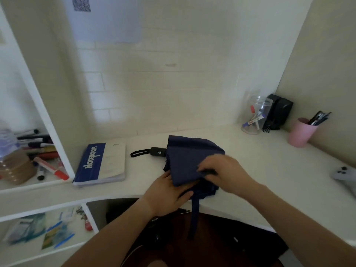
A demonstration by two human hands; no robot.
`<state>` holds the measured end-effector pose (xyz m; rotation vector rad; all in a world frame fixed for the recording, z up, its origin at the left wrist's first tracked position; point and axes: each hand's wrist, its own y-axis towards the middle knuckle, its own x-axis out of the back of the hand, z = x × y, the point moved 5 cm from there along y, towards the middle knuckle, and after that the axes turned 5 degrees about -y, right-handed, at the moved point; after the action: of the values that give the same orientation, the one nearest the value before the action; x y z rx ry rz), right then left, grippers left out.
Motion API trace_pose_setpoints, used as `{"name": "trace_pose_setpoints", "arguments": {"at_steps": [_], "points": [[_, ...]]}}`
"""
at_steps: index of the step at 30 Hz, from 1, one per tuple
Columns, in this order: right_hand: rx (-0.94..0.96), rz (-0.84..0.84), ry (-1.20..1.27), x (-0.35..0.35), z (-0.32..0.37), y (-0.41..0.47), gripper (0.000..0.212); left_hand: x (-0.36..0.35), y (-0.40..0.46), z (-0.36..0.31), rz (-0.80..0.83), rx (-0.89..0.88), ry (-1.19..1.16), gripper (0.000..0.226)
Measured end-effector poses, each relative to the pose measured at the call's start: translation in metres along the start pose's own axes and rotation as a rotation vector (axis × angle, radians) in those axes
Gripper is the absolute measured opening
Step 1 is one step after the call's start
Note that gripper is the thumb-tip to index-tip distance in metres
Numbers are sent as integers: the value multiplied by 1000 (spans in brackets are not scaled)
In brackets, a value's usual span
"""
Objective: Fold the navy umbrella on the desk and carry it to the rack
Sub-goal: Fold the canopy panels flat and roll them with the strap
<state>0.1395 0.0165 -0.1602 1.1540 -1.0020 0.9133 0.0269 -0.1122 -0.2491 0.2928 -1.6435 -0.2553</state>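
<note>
The navy umbrella [189, 155] lies collapsed on the white desk [260, 160], its black handle [158, 151] and wrist loop pointing left. Its loose canopy spreads toward the desk's front edge, and a navy strap [195, 214] hangs down over that edge. My left hand [167, 195] holds the near end of the canopy, thumb on top of the cloth and fingers tucked beneath it. My right hand [224, 173] pinches a fold of the fabric on the right side, fingers curled into it.
A blue and white notebook [101, 163] lies left of the umbrella. At the back right stand a clear jar of markers [255, 115], a black box [278, 112] and a pink pen cup [301, 133]. Shelves of markers and tape [17, 166] fill the left. A grey controller [344, 175] sits far right.
</note>
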Motion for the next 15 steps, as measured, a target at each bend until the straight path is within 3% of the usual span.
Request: {"name": "trace_pose_setpoints", "arguments": {"at_steps": [2,5,8,10,12,15], "points": [[17,-4,-94,-24,1,-16,25,4,-6,-6,-106,71,-9,45],[44,-87,-191,-45,1,-28,19,12,-23,-8,-303,321,-54,53],[57,-128,-212,-54,4,-31,19,27,-31,0,-417,458,-192,90],[78,-140,-202,-55,4,-32,20,34,-16,-3,-273,265,-107,100],[94,-114,-181,-55,1,-34,21,30,-4,-2,-44,118,-36,81],[25,1,-7,-52,-9,-36,25,19,-5,12,134,231,-208,60]]}}
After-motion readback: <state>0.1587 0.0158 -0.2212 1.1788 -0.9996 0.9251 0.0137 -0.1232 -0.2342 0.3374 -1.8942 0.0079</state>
